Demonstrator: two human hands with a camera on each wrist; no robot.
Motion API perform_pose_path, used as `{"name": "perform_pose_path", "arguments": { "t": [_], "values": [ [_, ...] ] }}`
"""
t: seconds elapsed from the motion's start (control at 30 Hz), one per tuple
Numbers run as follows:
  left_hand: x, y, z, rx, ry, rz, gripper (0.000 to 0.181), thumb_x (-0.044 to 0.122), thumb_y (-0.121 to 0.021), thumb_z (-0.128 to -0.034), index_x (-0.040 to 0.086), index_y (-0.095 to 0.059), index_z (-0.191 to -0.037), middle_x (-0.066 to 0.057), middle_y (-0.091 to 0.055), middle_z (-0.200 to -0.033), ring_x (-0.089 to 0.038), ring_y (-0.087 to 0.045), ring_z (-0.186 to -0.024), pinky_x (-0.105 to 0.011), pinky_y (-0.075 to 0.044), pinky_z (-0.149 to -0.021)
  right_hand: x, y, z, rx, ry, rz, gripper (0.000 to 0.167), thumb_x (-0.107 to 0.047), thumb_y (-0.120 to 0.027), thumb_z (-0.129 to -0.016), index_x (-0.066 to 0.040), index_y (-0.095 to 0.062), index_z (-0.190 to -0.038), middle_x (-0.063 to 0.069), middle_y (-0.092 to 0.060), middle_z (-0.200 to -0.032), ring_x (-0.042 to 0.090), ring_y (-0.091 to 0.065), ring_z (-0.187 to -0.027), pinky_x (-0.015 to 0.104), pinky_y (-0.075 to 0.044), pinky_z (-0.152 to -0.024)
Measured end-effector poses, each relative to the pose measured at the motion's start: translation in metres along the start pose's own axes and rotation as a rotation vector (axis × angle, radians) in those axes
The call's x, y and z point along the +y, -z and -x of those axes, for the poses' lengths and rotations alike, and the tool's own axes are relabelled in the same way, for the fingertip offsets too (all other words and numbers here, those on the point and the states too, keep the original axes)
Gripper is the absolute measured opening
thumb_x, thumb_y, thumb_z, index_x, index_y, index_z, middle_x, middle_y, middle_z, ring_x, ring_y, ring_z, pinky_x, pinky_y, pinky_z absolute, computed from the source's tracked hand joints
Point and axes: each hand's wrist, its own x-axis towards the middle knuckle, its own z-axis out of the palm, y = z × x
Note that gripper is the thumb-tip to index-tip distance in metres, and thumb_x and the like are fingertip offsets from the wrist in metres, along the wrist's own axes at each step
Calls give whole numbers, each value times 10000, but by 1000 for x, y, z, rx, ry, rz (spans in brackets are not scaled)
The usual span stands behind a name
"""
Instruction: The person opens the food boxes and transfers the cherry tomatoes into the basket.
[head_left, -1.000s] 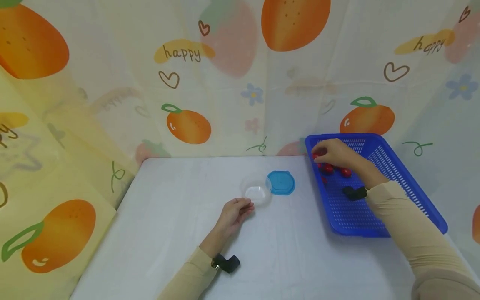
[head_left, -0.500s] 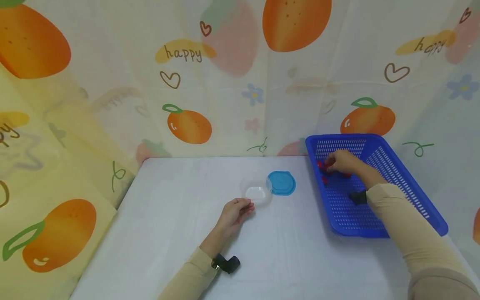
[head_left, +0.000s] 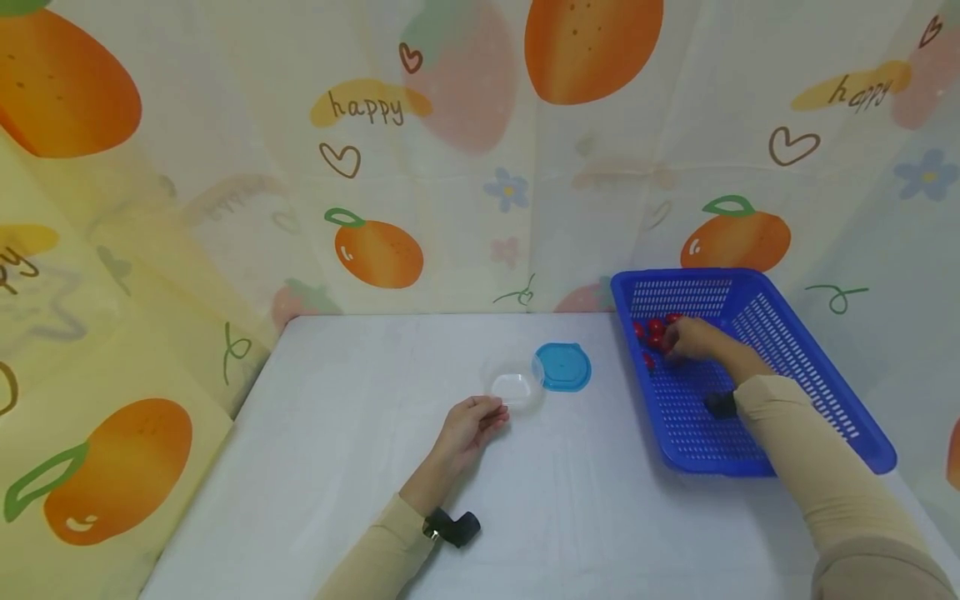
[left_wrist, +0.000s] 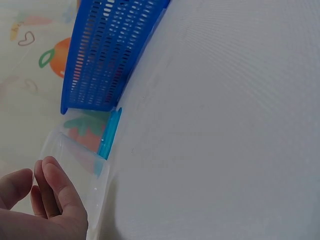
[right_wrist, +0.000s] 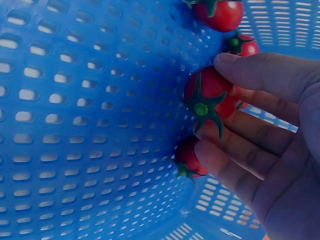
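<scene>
At the near rim of a clear plastic container (head_left: 516,385), my left hand (head_left: 467,429) pinches the edge between thumb and fingers. The container stands on the white table, and nothing shows inside it. My right hand (head_left: 693,340) reaches into the blue basket (head_left: 705,442). In the right wrist view its thumb and fingers close round a red cherry tomato (right_wrist: 207,90) with a green star-shaped stem. Another tomato (right_wrist: 186,157) sits just below those fingers, and one more (right_wrist: 222,15) lies above. In the head view several tomatoes (head_left: 655,327) gather along the basket's left side.
A blue lid (head_left: 564,367) lies flat on the table right beside the container, its left edge seen by the container's rim. The slatted basket stands at the right of the white table (head_left: 360,400). Behind hangs a fruit-print curtain (head_left: 465,208).
My right hand has moved from the basket's back left corner toward the front and slightly right, uncovering several tomatoes. The left hand and the container have stayed in place.
</scene>
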Motion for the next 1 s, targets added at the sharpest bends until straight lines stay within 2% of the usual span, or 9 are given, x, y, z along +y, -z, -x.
{"name": "perform_pose_path", "arguments": {
  "t": [0.2,0.47,0.7,0.9,1.0],
  "values": [
    [-1,2,-1,1,2,7,259,169,-601,-962,4,-564,-1158,-64,-685,-972,-130,-686,-876,-212,-576,-829,3,-4,2,-31,-58,-17,223,-58,-691,-829,60,-673,-1018,162,-693,-917,275,-634,-839,495,-545,-838],
    [0,1,-1,-10,2,29,241,151,-604,-955,1,-560,-1138,-49,-680,-928,-124,-683,-852,-209,-579,-810,3,-6,3,-26,-50,-24,227,-66,-694,-821,62,-677,-1008,158,-697,-909,269,-640,-835,491,-547,-834],
    [2,0,-1,-24,16,33,222,144,-592,-959,5,-563,-1129,-39,-683,-903,-108,-682,-821,-200,-580,-785,2,-4,4,-17,-26,-38,225,-112,-671,-861,63,-679,-1002,141,-697,-882,235,-632,-799,445,-558,-785],
    [6,8,-3,-38,35,-27,324,190,-583,-964,-26,-528,-1200,-52,-689,-903,-119,-686,-807,-211,-587,-773,-2,3,5,46,47,-41,234,-151,-659,-889,68,-693,-966,152,-703,-879,229,-622,-789,410,-548,-720],
    [15,14,-3,-29,31,-102,339,225,-569,-967,-50,-525,-1159,-45,-685,-845,-125,-688,-774,-203,-586,-733,-8,14,10,87,41,-64,272,-182,-634,-924,63,-689,-1027,180,-705,-946,250,-626,-840,441,-552,-767]
  ]
}}
